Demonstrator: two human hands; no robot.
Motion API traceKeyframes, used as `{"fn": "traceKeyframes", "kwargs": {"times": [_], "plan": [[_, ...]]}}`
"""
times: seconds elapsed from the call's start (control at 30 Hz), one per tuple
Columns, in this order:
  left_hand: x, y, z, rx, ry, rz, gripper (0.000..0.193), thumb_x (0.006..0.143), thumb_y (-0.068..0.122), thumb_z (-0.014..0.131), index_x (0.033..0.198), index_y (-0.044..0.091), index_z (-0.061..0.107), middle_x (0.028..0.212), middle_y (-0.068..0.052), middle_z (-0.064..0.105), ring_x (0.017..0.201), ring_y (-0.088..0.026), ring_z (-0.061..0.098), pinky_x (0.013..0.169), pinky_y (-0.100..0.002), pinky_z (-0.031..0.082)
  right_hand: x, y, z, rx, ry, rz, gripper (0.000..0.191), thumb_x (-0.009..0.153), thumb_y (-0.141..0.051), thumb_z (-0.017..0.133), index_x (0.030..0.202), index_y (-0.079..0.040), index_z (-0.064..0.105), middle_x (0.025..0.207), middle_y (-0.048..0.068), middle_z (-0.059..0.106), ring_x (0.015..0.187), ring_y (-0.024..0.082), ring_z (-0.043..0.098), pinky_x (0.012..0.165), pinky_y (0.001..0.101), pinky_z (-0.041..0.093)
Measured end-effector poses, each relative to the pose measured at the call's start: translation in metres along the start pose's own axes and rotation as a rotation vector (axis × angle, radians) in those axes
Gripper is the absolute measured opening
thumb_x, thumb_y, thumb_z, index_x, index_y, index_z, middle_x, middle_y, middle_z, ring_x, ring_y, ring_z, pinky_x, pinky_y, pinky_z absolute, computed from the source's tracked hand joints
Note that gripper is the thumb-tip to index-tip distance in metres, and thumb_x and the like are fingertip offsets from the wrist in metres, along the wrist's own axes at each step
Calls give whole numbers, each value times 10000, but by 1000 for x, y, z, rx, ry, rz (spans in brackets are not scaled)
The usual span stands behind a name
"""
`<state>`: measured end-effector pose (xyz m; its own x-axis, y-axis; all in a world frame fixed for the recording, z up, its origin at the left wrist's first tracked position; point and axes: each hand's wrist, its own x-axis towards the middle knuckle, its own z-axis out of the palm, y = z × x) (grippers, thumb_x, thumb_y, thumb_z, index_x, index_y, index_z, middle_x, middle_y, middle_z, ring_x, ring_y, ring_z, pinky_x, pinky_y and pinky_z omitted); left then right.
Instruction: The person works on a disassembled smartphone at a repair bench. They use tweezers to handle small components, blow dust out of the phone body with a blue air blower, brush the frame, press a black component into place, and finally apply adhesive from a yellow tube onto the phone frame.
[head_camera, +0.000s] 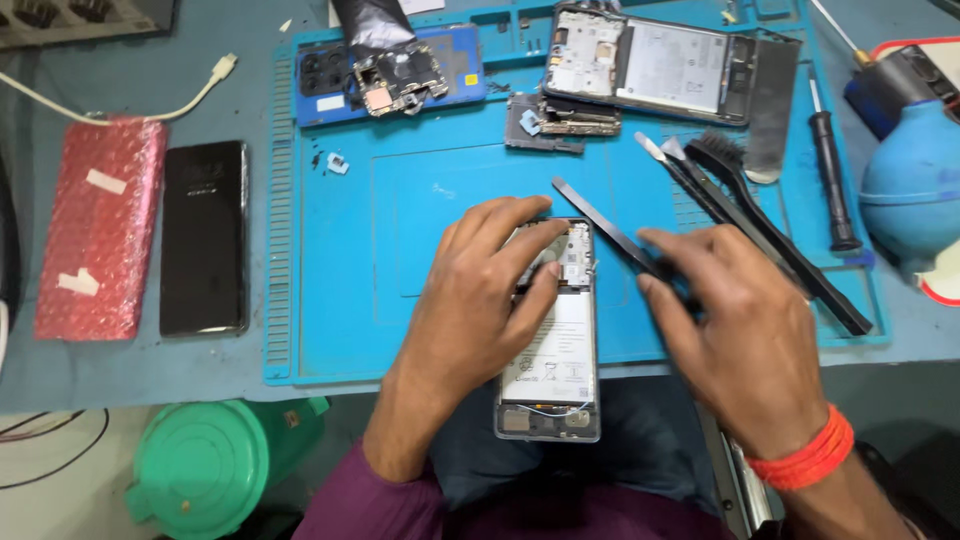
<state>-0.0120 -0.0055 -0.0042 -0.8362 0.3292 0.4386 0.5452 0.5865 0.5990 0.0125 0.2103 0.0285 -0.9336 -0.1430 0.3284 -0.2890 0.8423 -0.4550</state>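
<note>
1. A green bin lid (205, 470) sat nearest, below the table edge at the left, and the person's lap lay under the near end of the opened phone (555, 375).
2. The opened phone lay back-up, its near half hanging over the near edge of the blue work mat (340, 320), white battery showing.
3. The left hand (470, 310) lay across the phone's upper left, fingers curled and pressed onto the circuit board area, thumb alongside the frame.
4. The right hand (735, 320) rested just right of the phone, fingers bent over a black flat pry tool (600, 225); whether it was pinching it, I could not tell.
5. A black brush (770, 225) and a screwdriver (830, 180) crowded the right; a blue air blower (910, 185) sat beyond the mat.
6. Bare mat lay open left of the phone.
7. Left of the mat lay a black phone (203, 238) and a red bubble-wrapped packet (100, 225).
8. Farthest stood a second dismantled phone (650, 65) and a blue back cover (390, 72).
</note>
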Motion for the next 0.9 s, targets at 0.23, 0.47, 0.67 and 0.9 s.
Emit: {"fn": "traceKeyframes", "kwargs": {"times": [0.23, 0.47, 0.67, 0.9], "plan": [[-1, 0, 2, 39, -17, -1, 303, 945, 128, 682, 1236, 47, 697, 1319, -120, 651, 1283, -322, 583, 1071, -461, 453, -81, 46, -2, 273, 245, 39, 183, 1027, -144, 762, 1101, 17, 720, 957, 132, 713, 803, 158, 679, 665, 238, 497], [0, -1, 3, 26, -10, 3, 319, 941, 128, 696, 1252, 52, 701, 1362, -146, 637, 1307, -337, 569, 1103, -461, 428, -187, 175, 36, 369, 449, 486, 241, 1139, -110, 621, 998, 75, 685, 753, 100, 640, 628, 146, 593, 570, 238, 443], [-23, 17, -3, 43, 275, 103, 274, 935, 12, 722, 1202, 65, 700, 1334, -149, 663, 1270, -306, 625, 1089, -428, 503, -188, 281, 39, 812, 649, 720, 477, 1054, -89, 670, 1475, -71, 448, 1288, 22, 570, 1118, 121, 620, 839, 292, 583], [-32, 143, 50, -276, 2, 420, 246, 746, 281, 908, 895, 122, 793, 907, -28, 752, 905, -188, 728, 837, -364, 585, -168, 324, 43, 649, 591, 686, 145, 1127, -161, 579, 1148, -20, 600, 984, 57, 644, 883, 141, 597, 781, 291, 512]]}}
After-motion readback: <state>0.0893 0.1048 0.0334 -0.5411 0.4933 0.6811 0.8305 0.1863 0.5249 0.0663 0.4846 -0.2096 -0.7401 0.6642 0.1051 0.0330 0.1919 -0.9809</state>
